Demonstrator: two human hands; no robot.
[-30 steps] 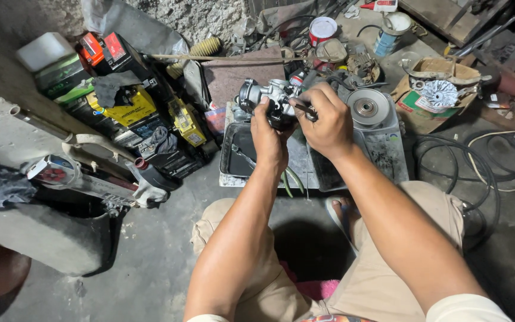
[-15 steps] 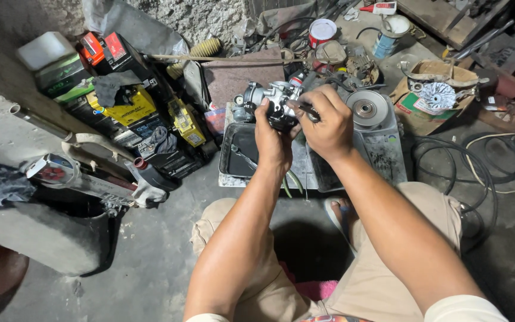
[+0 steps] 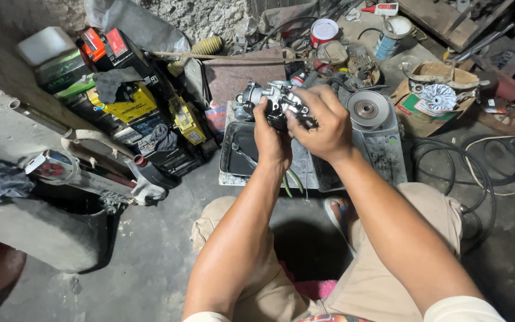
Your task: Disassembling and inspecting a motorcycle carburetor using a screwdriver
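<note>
Hardly anything has moved vs the earlier frame: both hands sit at the same spot, the grey metal engine part turned only a touch.

Left hand is closed round the part from below, fingers wrapped, thumb up on its near face. Right hand is curled over the part's right end w/ fingertips pinched on a small dark bit there; can't tell if it's a tool or just a fitting. The part is held in the air, not resting, above the black tray & the flat metal slab on the floor. Its long axis runs roughly left-right, so it lies just beyond & between the two hands; left is the carrier, right works the end.

Surface: bare concrete floor, no bench. Room is a cluttered workshop corner: stacked batteries & boxes at left, grinder disc just right of the hands, black cables coiled far right, rough wall at back.
</note>
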